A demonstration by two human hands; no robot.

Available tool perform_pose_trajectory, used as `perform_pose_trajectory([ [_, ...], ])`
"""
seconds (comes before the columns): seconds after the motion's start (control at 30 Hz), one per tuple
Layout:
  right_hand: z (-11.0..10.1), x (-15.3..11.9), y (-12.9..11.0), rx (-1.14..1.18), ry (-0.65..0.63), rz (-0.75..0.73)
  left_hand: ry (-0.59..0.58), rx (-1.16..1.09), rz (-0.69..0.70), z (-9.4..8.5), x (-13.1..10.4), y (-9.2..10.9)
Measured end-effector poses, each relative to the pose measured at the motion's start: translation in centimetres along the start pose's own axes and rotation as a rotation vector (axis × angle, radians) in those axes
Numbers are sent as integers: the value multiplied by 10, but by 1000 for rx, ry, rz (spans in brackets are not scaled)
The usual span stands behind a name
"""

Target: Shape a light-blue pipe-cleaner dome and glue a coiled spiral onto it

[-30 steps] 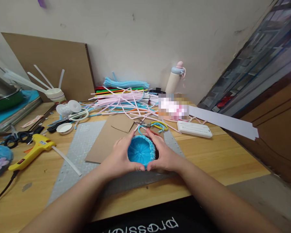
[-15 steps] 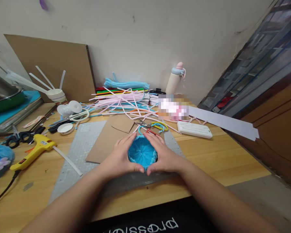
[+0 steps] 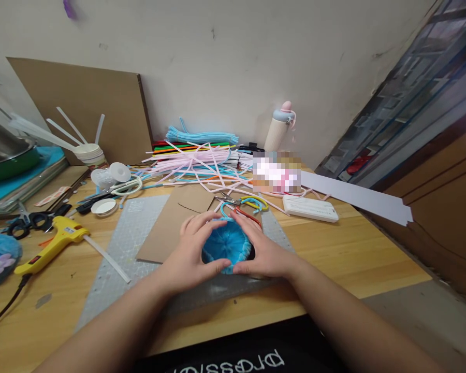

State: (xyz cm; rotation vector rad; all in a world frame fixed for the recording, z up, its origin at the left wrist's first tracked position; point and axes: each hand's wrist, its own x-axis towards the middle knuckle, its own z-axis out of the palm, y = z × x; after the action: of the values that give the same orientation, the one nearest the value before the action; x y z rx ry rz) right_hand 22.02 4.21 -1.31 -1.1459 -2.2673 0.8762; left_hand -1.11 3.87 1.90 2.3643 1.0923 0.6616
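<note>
A round, hollow blue bowl (image 3: 227, 244), fuzzy like pipe cleaner, is between my hands with its opening facing me. My left hand (image 3: 188, 254) curves around its left side, thumb at the near rim and fingers over the far rim. On the other side, my right hand (image 3: 271, 253) wraps the right wall, its thumb low at the near edge. A light-blue pipe-cleaner loop (image 3: 226, 208) shows just behind the bowl. Underneath are brown cardboard (image 3: 159, 235) and a grey cutting mat (image 3: 120, 243). The bowl's underside is hidden.
A yellow glue gun (image 3: 54, 243) with a glue stick lies at left, near black scissors (image 3: 31, 223). Behind are a pipe-cleaner pile (image 3: 198, 158), yellow-handled pliers (image 3: 252, 201) and a bottle (image 3: 278, 127). At right sit a white power strip (image 3: 310, 208) and a white strip (image 3: 357, 194).
The bowl has tilted and shifted slightly left within my hands. My left fingers have spread a little and moved over its far rim. My right hand stays nearly in place.
</note>
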Motion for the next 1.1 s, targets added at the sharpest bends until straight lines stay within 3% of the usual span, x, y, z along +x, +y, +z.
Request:
perform_pose_trajectory([
  [0.17, 2, 3, -2, -76, 18, -38, -219, 8, 56, -5, 0, 15],
  [0.43, 3, 3, -2, -124, -2, -39, -355, 90, 38, -3, 8, 20],
  [0.67, 3, 3, -2, -146, 19, -33, -503, 342, -49, -8, 26, 37],
  [0.9, 4, 3, -2, -165, 35, -34, -436, 430, -13, -4, 25, 38],
  [1.1, 3, 4, -4, -171, 26, -24, -513, 476, 54, 0, 27, 32],
])
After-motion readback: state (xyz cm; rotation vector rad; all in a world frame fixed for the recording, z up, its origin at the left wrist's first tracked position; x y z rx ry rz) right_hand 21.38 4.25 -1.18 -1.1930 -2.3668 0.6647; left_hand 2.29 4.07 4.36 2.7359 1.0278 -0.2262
